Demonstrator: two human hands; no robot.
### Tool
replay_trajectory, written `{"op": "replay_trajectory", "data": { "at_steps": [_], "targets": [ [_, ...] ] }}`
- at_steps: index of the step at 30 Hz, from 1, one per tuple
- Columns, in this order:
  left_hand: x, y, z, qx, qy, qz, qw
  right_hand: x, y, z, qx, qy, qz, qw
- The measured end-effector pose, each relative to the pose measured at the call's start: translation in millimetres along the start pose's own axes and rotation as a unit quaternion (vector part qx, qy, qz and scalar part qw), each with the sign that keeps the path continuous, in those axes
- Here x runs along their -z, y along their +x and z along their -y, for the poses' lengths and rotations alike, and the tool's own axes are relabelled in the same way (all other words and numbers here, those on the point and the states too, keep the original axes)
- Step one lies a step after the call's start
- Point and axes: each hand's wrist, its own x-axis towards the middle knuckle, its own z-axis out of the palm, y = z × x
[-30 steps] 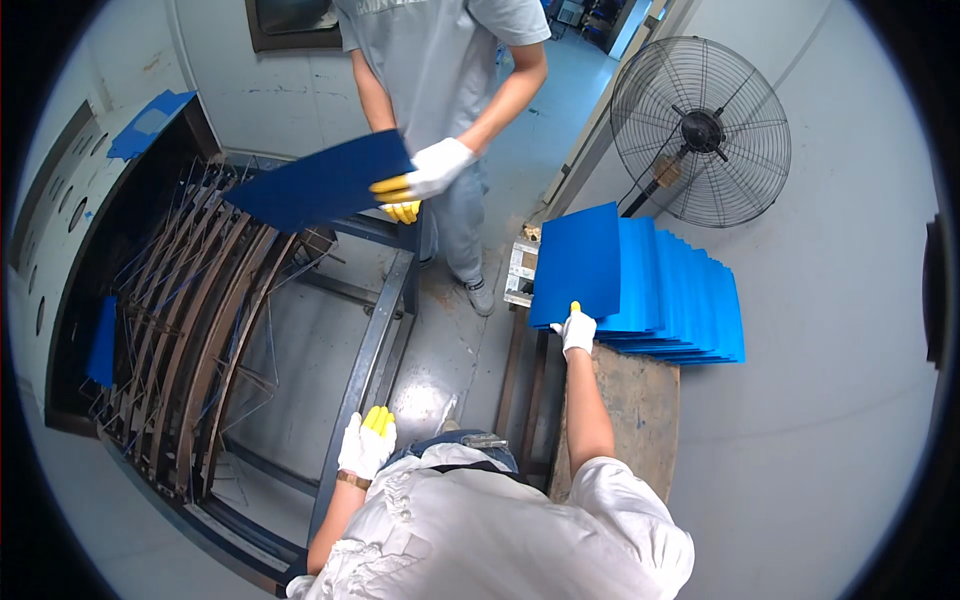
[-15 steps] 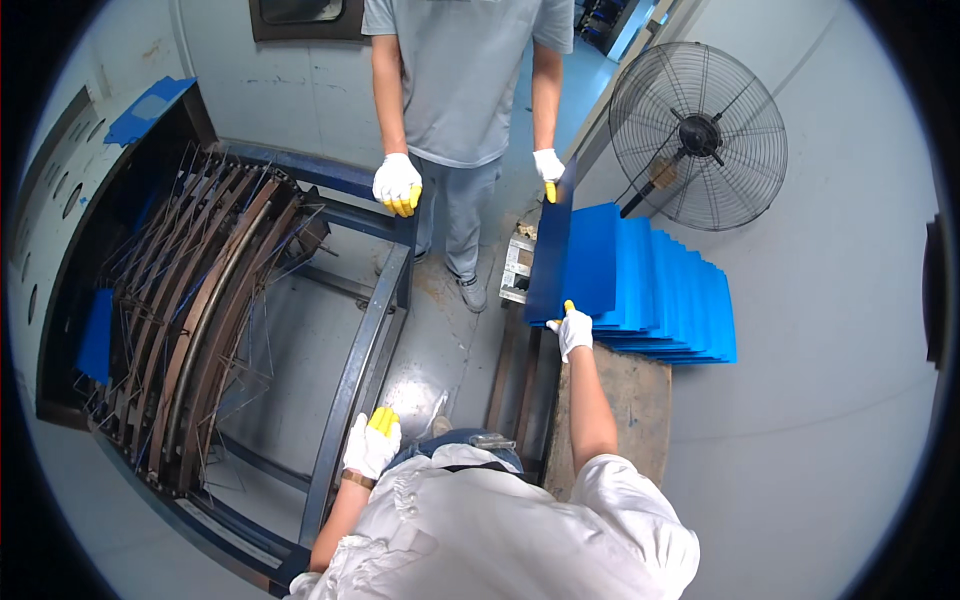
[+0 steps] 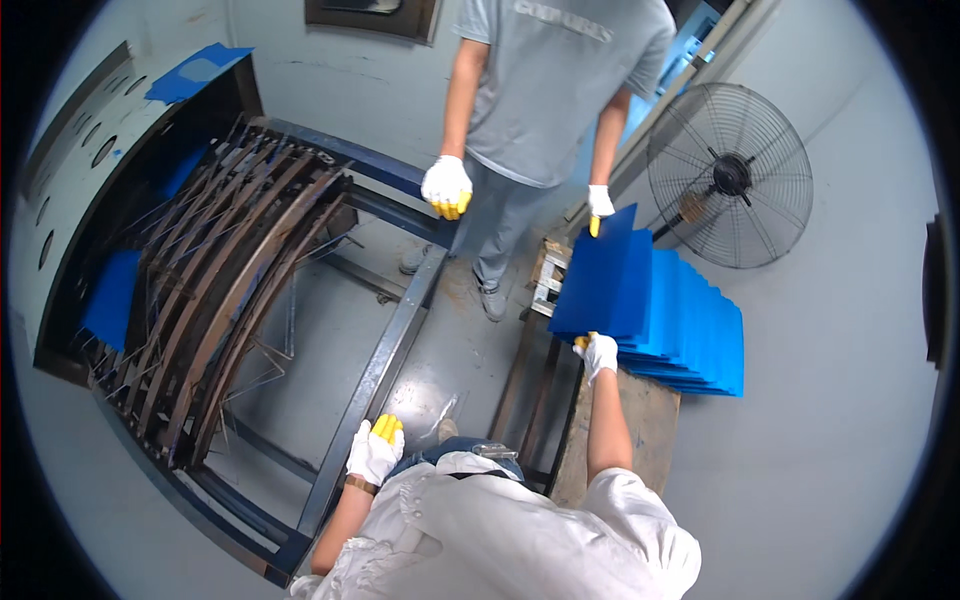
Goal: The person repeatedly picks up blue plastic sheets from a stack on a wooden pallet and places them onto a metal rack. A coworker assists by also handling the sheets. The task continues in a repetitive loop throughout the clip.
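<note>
My right hand (image 3: 599, 356), in a white glove with yellow fingertips, is closed on the near corner of a blue sheet panel (image 3: 594, 285). This panel leans at the left end of a fanned stack of similar blue panels (image 3: 690, 315). Across from me, a co-worker's gloved hand (image 3: 599, 205) holds the panel's far top corner. My left hand (image 3: 374, 452), gloved the same way, is beside the dark metal frame's rail (image 3: 372, 375); its fingers are loosely bent and apart, with nothing visible in them. The co-worker's other gloved hand (image 3: 447, 186) is curled near the frame's far corner.
On the left, curved brown racks with thin wires (image 3: 225, 290) sit in the metal frame. A perforated housing (image 3: 100, 150) stands behind them. The panel stack rests on a worn bench (image 3: 640, 430). A large caged fan (image 3: 732, 175) stands at the back right.
The held panel has swung from nearly edge-on to showing its broad face, leaning closer to the stack. My view has shifted, so the surroundings sit lower and farther right. Both my hands keep their places.
</note>
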Motion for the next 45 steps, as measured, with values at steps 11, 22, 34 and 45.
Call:
{"op": "replay_trajectory", "data": {
  "at_steps": [11, 22, 34, 45],
  "targets": [
    [33.5, -27.4, -73.4, -0.113, 0.019, 0.060, 0.992, -178.3, -120.2, -85.9, -0.187, -0.134, 0.269, 0.935],
    [27.4, -124.9, -154.3, -0.299, 0.628, -0.120, 0.708, -493.8, -348.1, -53.3, -0.190, -0.154, 0.721, 0.649],
    [62.4, -138.8, -230.9, -0.383, 0.705, -0.120, 0.585, -754.2, -491.4, -15.6, -0.242, 0.071, 0.680, 0.688],
    [44.6, -155.0, -239.8, -0.349, 0.894, -0.162, 0.229, -694.1, -485.8, 123.6, -0.047, 0.060, 0.771, 0.632]
  ]
}}
